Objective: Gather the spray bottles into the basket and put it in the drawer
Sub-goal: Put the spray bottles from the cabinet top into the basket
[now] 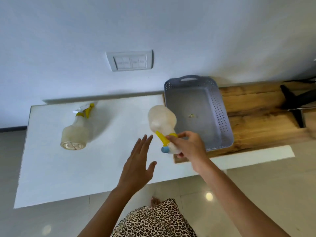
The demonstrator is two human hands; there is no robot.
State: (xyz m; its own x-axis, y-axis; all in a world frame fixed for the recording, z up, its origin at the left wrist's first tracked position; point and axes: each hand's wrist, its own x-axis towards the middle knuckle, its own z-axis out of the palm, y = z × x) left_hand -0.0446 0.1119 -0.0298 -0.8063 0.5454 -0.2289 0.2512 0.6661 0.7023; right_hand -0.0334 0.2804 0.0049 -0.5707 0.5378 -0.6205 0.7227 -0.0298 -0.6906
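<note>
**Spray bottles: one in hand, one still to fetch**

Spray bottles are the job here, and the first one is being gathered now. Far to the left of both hands, a see-through plastic spray bottle with a yellow trigger lies on its side on the white table top, with nothing touching it. The left hand floats above the table, flat and wide open, holding nothing. Just to its right, the right hand is closed around the neck of a second see-through bottle with a yellow trigger and blue tip, tipped bottom-up. Right beside that hand sits the grey plastic basket with small holes, which looks nearly empty, on a brown wooden board.

I think the next move is to lower the held bottle into the basket, then reach far left for the other. No drawer can be seen.
</note>
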